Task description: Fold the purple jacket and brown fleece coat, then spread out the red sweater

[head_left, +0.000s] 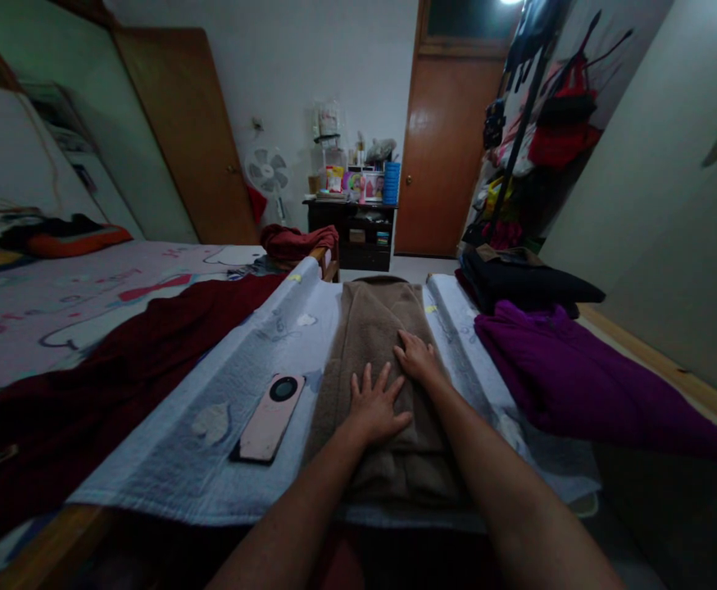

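The brown cloth (364, 328) is lying long and flat down the middle of the bench (177, 483). It is looking soft and fuzzy, with folds and creases. Two hands are resting on it. The left grip (378, 408) is spreading its fingers wide and flat, holding nothing. The right grip (418, 356) is lying loose, its fingers apart, holding nothing too. A pale blue cover (309, 344) with heart shapes is hiding the bench top. One pink phone (272, 418) with a big black circle is lying left of the brown cloth. One puffy purple garment (573, 377) is sitting on the right, by a pile of dark folded clothes (518, 277). At the back, one dark cabinet (329, 233) is keeping a small brown box (356, 236) on its shelf. One ribbed blue tub (391, 182) is standing on top; I cannot tell what it is holding.
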`<act>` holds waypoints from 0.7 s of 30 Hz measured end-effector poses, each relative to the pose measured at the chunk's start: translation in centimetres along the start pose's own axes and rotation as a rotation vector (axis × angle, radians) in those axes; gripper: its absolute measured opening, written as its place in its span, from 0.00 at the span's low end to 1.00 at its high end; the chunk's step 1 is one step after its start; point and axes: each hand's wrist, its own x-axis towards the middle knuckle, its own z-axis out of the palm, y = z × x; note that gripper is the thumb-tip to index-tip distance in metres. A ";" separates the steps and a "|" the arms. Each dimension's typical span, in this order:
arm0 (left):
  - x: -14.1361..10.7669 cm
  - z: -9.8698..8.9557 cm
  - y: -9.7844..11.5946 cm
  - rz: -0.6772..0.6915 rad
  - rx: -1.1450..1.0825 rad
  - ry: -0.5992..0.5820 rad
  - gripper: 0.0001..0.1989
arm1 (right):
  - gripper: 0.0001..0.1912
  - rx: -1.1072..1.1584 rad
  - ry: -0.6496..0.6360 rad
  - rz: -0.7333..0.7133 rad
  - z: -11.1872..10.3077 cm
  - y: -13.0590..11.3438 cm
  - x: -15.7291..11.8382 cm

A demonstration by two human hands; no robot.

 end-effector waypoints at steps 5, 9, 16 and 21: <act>-0.1 0.3 0.1 -0.017 0.012 0.027 0.40 | 0.29 -0.021 0.009 0.003 0.2 -0.1 -0.2; -0.1 0.6 0.0 -0.028 0.017 0.023 0.40 | 0.30 -0.035 -0.034 0.007 0.1 0.1 0.2; 0.0 0.8 -0.1 -0.022 0.012 0.039 0.40 | 0.34 -0.055 -0.081 0.037 0.0 1.1 2.5; 0.0 0.9 -0.2 -0.015 0.007 0.054 0.40 | 0.33 -0.066 -0.054 0.064 0.0 1.6 3.9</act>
